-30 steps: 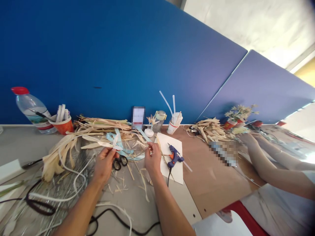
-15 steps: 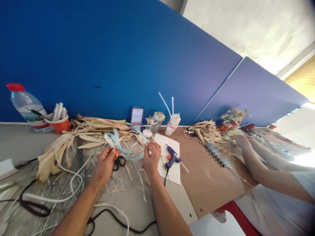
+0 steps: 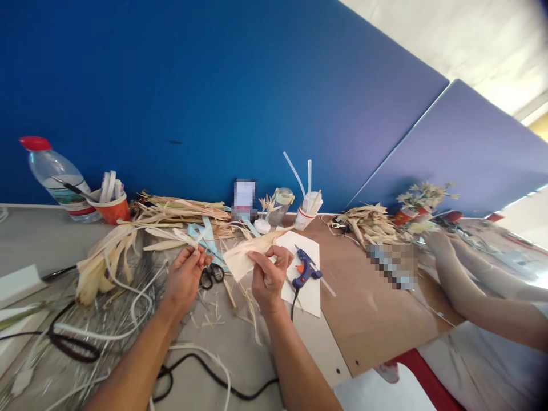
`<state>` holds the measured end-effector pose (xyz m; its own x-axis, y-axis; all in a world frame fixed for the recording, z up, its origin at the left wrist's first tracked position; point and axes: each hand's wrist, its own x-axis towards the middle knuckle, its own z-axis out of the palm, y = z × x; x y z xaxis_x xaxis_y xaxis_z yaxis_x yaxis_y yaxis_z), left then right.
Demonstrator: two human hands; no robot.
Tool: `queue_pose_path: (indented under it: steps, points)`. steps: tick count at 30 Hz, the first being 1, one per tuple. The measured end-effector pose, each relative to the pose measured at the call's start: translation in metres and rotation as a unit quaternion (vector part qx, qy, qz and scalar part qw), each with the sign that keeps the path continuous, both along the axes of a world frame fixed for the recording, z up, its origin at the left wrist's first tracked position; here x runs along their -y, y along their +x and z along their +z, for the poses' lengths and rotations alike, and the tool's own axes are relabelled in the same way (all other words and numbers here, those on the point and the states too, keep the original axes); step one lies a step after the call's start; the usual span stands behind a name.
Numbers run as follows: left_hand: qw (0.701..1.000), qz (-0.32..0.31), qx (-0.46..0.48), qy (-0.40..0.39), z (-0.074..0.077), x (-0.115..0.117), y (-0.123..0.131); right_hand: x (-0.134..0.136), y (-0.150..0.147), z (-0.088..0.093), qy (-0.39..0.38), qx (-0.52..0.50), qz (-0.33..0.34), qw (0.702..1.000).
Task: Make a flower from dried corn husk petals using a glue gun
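Observation:
My right hand (image 3: 270, 273) is closed, pinching a broad pale corn husk (image 3: 240, 258) that spreads leftward from the thumb and fingers. To its left, my left hand (image 3: 185, 277) is closed in a pinch; a small pale bit shows at its fingertips, too small to make out. Black-handled scissors (image 3: 213, 275) lie between the hands, partly under light blue ribbon (image 3: 206, 231). A blue glue gun (image 3: 307, 268) rests on a white sheet (image 3: 310, 301), just right of my right hand. On a white round base stands a small husk flower (image 3: 267, 204).
Dried husks (image 3: 180, 210) are piled along the blue partition (image 3: 192, 85). A bottle (image 3: 60, 177), red cup (image 3: 112, 208), phone (image 3: 245, 200) and cup of glue sticks (image 3: 307, 214) stand there. Cables (image 3: 141, 305) cross the left side. At right, a person's arms (image 3: 466, 279) reach over the table.
My right hand has raised and turned the husk, so its broad face now shows. The white flared piece at my left fingertips now shows only as a small tip. The view has shifted slightly.

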<state>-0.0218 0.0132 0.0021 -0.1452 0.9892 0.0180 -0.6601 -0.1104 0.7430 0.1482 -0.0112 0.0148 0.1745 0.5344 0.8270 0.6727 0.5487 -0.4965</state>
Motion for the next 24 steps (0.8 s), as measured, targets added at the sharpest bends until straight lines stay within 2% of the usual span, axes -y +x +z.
queue_pose_path:
  steps: [6, 10, 15, 20, 24]
  points:
    - [0.997, -0.069, -0.036, -0.031, 0.003, 0.007, 0.006, -0.006, -0.006, -0.006, -0.011, -0.071, 0.076, 0.995]
    - [0.993, -0.054, -0.083, -0.058, 0.000, 0.010, 0.009, -0.008, -0.008, -0.011, -0.060, -0.112, 0.090, 0.988]
    - [0.994, -0.052, -0.069, -0.074, -0.008, 0.008, 0.008, -0.010, -0.010, -0.014, -0.076, -0.149, 0.127, 0.978]
    - [0.985, -0.128, -0.076, -0.089, -0.010, 0.011, 0.008, -0.008, -0.016, -0.014, -0.080, -0.150, 0.126, 0.977]
    - [0.979, -0.169, -0.095, -0.070, -0.007, 0.014, 0.010, -0.006, -0.023, -0.014, -0.091, -0.144, 0.136, 0.976]
